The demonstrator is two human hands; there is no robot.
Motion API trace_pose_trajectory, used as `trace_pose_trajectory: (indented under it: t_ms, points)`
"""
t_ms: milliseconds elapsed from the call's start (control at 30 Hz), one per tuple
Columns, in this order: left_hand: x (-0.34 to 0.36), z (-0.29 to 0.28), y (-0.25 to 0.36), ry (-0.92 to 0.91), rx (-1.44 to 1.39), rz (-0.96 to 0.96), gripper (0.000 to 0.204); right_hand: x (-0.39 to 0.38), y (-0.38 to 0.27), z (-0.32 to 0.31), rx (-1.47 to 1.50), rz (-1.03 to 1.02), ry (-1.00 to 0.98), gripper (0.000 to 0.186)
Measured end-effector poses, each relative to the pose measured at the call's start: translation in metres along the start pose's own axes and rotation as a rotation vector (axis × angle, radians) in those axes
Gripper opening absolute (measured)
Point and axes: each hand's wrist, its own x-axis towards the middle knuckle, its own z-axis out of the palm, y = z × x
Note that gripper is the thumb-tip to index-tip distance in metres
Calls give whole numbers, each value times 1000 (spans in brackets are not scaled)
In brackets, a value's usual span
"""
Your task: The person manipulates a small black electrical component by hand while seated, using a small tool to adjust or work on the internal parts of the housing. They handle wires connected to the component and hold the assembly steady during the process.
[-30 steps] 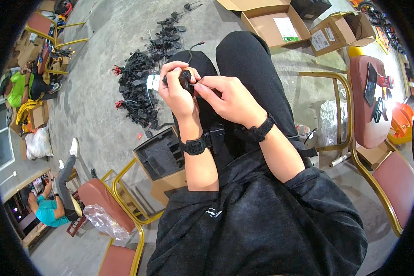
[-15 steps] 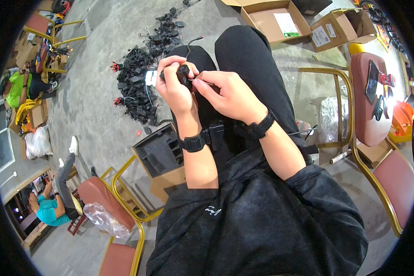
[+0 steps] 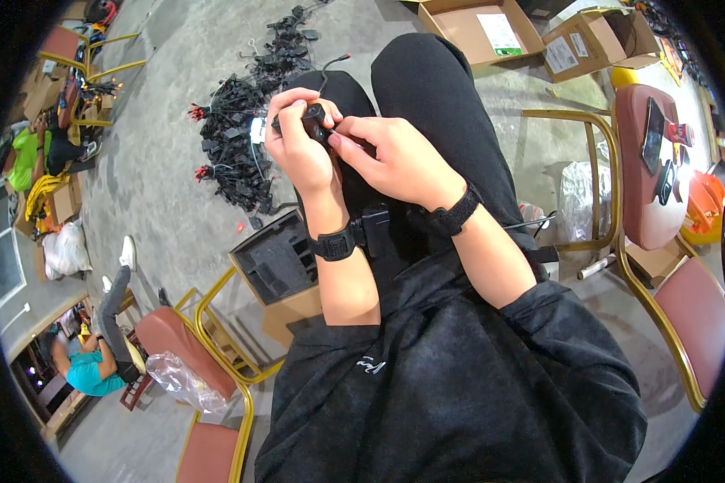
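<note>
Head view: the left hand [image 3: 300, 151] is grasping a black rounded device [image 3: 315, 121]; the right hand [image 3: 401, 163] is touching its four-o'clock side, grip unclear.

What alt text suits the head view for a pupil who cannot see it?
The left hand holds a small black part over black-trousered legs, the right hand pinching at its side. Beyond, black cables lie heaped on the grey floor.

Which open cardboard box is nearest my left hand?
The box with the dark insert, beside the gold-framed chair at lower left; the upper-right boxes lie farther from your left hand and show no such insert.
</note>
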Motion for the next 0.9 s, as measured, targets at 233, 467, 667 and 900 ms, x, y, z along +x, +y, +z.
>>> trace_pose_trajectory:
  t_ms: [233,467,667,900]
  points:
    - [1,-4,-2,-29,-50,12,15,0,-2,-1,19,-7,0,19]
    - [0,-4,-3,-28,-61,13,15,-1,2,1,7,-14,12,19]
    - [0,-3,-2,-5,21,-1,17,-1,1,-1,13,-21,19,19]
    - [-1,-2,0,-8,12,-9,17,0,-1,-1,26,6,4,19]
